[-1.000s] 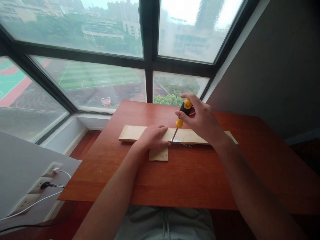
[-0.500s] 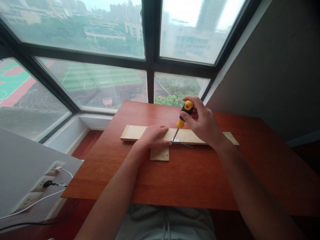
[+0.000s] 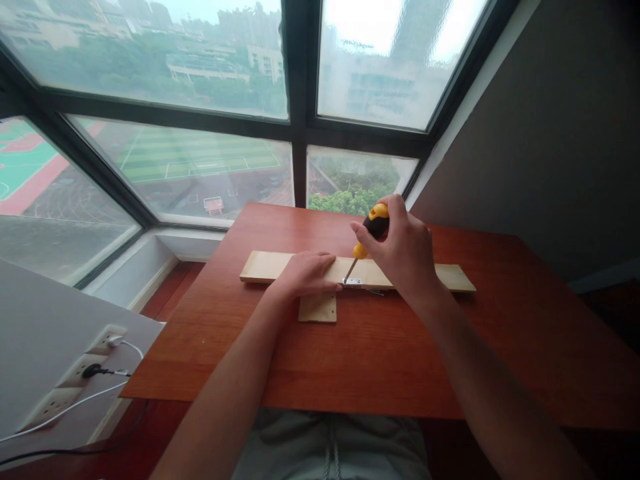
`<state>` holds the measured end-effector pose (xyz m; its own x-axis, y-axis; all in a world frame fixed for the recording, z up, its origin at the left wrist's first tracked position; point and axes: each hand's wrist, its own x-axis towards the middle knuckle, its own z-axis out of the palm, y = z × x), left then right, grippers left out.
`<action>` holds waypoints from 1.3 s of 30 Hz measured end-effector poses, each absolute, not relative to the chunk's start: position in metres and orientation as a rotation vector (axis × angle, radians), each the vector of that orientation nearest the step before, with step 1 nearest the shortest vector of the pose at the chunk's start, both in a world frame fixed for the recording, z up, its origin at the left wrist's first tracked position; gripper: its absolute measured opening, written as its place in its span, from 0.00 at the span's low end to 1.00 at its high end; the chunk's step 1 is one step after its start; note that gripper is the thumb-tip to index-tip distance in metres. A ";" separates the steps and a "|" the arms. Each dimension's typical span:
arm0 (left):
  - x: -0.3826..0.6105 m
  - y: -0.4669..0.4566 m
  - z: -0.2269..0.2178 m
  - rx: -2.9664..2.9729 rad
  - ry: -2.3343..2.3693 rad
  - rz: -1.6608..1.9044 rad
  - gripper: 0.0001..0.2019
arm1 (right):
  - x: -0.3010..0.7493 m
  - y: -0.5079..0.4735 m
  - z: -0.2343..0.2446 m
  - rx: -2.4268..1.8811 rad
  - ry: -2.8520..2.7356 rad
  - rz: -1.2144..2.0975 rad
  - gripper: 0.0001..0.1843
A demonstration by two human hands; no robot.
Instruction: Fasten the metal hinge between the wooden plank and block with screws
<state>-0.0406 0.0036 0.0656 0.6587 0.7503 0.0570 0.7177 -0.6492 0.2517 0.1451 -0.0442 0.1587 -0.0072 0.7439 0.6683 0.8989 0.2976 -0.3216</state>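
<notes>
A long pale wooden board (image 3: pixel 269 265) lies across the table. My left hand (image 3: pixel 309 272) is over it, fingers on top and thumb along the near edge, gripping it. Beside the thumb, a small silver hinge-like metal plate (image 3: pixel 354 282) sits at that near edge. My right hand (image 3: pixel 407 243) is closed around the yellow-and-black handle of a screwdriver (image 3: pixel 376 221), which leans to the right. Its tip meets the left end of the metal plate; any screw under it is too small to make out. A short wooden piece (image 3: pixel 318 309) sticks out toward me below my left hand.
The reddish-brown table (image 3: pixel 370 360) reaches to large windows (image 3: pixel 200 160) at the back. Below the board's near edge, thin metal bits (image 3: pixel 376 292) lie close to the plate. Wall sockets (image 3: pixel 80 369) with plugged-in cables are at the lower left, and a dark wall rises on the right.
My right hand has rotated around the screwdriver handle, with the wrist turned and the thumb pointing more to the left. The tip stays at the plate. My left hand keeps its place.
</notes>
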 end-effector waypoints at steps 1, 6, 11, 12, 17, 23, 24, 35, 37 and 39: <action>-0.041 0.004 0.065 2.669 1.192 0.231 0.25 | 0.144 -0.044 0.159 -1.479 -1.777 -0.263 0.20; -0.042 0.005 0.063 2.683 1.162 0.251 0.25 | 0.142 -0.043 0.159 -1.519 -1.754 -0.311 0.20; -0.042 0.005 0.064 2.671 1.171 0.252 0.25 | 0.141 -0.044 0.156 -1.509 -1.723 -0.302 0.19; -0.042 0.004 0.064 2.667 1.175 0.253 0.25 | 0.141 -0.045 0.156 -1.502 -1.722 -0.261 0.19; -0.042 0.003 0.065 2.661 1.191 0.255 0.24 | 0.149 -0.043 0.158 -1.286 -1.786 0.297 0.19; -0.041 0.003 0.063 2.662 1.178 0.272 0.24 | 0.161 -0.039 0.162 -1.039 -1.844 0.733 0.24; -0.041 0.004 0.062 2.662 1.176 0.272 0.25 | 0.162 -0.039 0.161 -1.044 -1.844 0.715 0.24; -0.040 0.003 0.068 2.680 1.209 0.227 0.24 | 0.152 -0.051 0.154 -1.201 -1.748 0.429 0.23; -0.040 0.002 0.068 2.689 1.214 0.225 0.24 | 0.149 -0.053 0.152 -1.215 -1.737 0.386 0.22; -0.041 0.002 0.068 2.693 1.211 0.227 0.24 | 0.146 -0.056 0.150 -1.239 -1.728 0.325 0.22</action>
